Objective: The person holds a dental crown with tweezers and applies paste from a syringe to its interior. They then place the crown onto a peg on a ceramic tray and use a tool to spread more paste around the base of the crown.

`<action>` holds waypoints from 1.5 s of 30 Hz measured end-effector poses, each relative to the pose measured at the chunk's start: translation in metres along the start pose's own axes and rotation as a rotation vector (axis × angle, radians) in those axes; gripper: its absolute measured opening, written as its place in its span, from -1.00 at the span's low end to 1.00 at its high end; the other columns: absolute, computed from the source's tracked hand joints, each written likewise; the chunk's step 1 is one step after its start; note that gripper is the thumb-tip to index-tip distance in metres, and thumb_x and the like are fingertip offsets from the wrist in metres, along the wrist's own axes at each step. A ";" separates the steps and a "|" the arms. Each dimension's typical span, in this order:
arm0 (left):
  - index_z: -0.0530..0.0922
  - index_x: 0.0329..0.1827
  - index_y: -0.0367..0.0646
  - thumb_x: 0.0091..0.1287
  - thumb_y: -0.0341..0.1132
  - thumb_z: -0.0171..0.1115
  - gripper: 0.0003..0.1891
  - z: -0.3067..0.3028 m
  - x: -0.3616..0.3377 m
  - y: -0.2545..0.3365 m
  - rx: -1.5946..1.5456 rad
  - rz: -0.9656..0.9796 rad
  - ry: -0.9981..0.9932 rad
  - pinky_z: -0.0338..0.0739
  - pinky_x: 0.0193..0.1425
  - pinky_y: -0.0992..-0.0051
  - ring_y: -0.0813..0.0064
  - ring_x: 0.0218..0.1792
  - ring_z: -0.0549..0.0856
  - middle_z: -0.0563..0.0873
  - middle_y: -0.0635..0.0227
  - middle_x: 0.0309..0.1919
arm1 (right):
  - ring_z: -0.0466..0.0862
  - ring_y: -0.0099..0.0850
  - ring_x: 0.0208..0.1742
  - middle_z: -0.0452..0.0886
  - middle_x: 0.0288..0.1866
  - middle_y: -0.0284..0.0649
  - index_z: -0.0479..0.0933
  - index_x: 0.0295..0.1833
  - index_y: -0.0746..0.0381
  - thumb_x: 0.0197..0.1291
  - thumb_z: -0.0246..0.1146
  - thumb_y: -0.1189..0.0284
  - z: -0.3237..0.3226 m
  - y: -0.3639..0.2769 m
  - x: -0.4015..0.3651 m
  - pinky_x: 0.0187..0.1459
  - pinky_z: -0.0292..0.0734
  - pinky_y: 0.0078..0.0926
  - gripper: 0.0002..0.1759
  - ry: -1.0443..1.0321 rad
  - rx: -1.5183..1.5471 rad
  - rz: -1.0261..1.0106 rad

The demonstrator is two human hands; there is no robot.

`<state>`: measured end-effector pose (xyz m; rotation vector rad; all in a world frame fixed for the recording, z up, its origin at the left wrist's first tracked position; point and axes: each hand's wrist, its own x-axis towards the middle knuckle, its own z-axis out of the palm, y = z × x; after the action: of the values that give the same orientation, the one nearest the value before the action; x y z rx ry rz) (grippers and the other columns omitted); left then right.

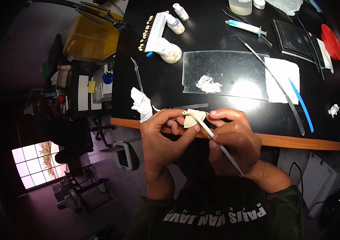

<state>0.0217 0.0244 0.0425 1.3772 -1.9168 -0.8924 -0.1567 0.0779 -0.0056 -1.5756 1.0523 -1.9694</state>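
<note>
My left hand (161,138) pinches a small cream-coloured piece with a grid-like surface (190,121), perhaps a dental model, between thumb and fingers near the table's front edge. My right hand (236,144) is closed around a slim white pen-like tool (228,154). The tool's far end meets the cream piece; its tip is too small to make out. Behind the hands lies a flat metal spatula (196,106). A glass slab (234,60) farther back bears a smear of white paste (208,85).
Crumpled tissue (141,103) and tweezers (137,72) lie at left. Bottles (169,52) stand behind, beside a shade guide (154,32). Right of the slab are a paper sheet (288,72), long tweezers (276,78), a blue stick (302,106), a syringe (246,27) and a red bowl (332,42).
</note>
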 end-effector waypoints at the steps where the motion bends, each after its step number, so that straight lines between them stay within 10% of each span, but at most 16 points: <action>1: 0.81 -0.08 -0.26 0.05 -0.46 0.72 -0.65 0.000 0.000 0.000 0.000 0.001 0.001 0.49 -0.32 0.67 0.76 -0.47 0.60 0.80 0.44 -0.35 | 0.82 0.02 0.11 0.73 -0.24 -0.13 0.60 -0.16 0.31 0.13 0.41 0.73 0.000 0.000 0.000 0.13 0.89 -0.15 -0.80 -0.010 -0.001 0.002; 45: 0.80 -0.09 -0.25 0.01 -0.46 0.73 -0.63 -0.001 0.000 -0.006 0.055 -0.010 0.035 0.46 -0.31 0.65 0.77 -0.51 0.56 0.78 0.45 -0.34 | 0.75 -0.10 -0.15 0.74 -0.37 -0.17 0.67 -0.28 0.32 0.08 0.47 0.67 -0.031 0.007 0.028 -0.13 0.63 -0.25 -0.88 -0.116 -0.482 0.082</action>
<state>0.0263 0.0230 0.0381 1.4261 -1.9230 -0.8197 -0.1952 0.0630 0.0043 -1.8207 1.5988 -1.6235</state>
